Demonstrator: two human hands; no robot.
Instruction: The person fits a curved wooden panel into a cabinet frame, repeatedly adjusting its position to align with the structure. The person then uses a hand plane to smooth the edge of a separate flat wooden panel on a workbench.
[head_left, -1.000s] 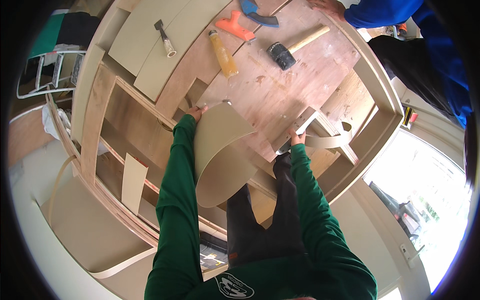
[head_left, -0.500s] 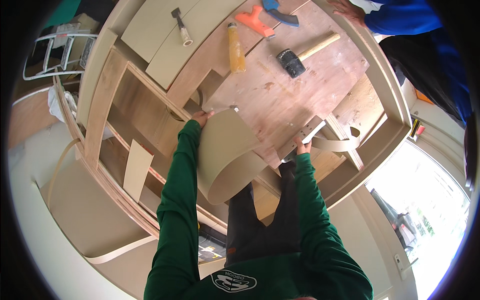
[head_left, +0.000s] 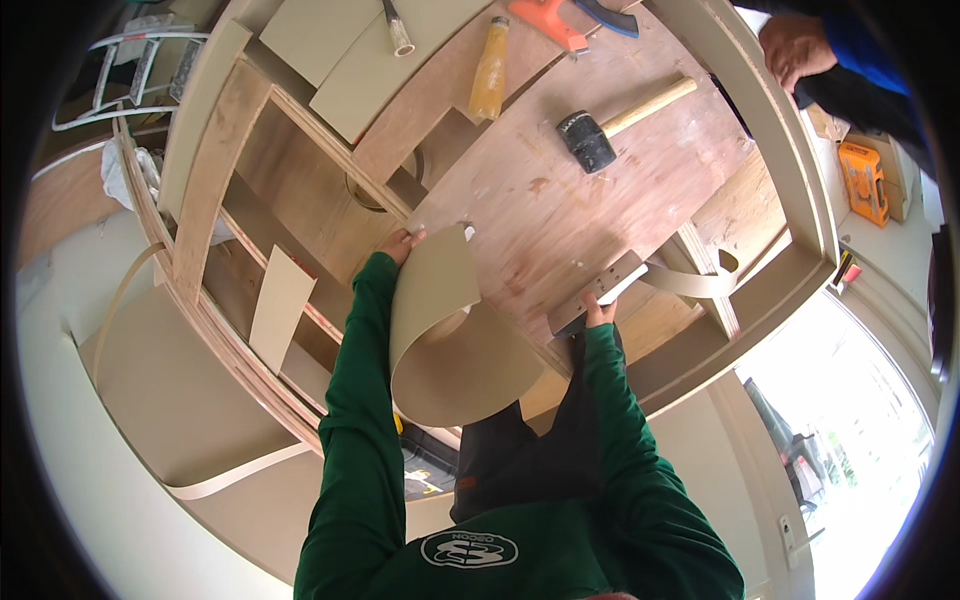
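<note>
A thin beige sheet (head_left: 470,370), curled into a loop, stands at the near edge of the pinkish plywood panel (head_left: 520,200). My left hand (head_left: 401,246) pinches its far left edge, fingers closed. On the right, my right hand (head_left: 600,312) is closed around the near side of a long, flat, greyish block-like tool (head_left: 605,290) with small dark marks on its face; its exact kind I cannot make out. A beige strip (head_left: 695,286) curls away beside the tool's far end.
On the panel lie a black-headed mallet (head_left: 586,142), a yellow-handled tool (head_left: 489,75) and an orange tool (head_left: 550,25). A chisel-like tool (head_left: 398,35) rests on beige boards. Open wooden compartments (head_left: 300,170) lie left. A co-worker's hand (head_left: 795,52) is near the right rim.
The view has shifted, so the tools on the panel sit higher. The sheet is curled into a rounder loop. The co-worker's hand has come off the rim. Both my hands keep their holds.
</note>
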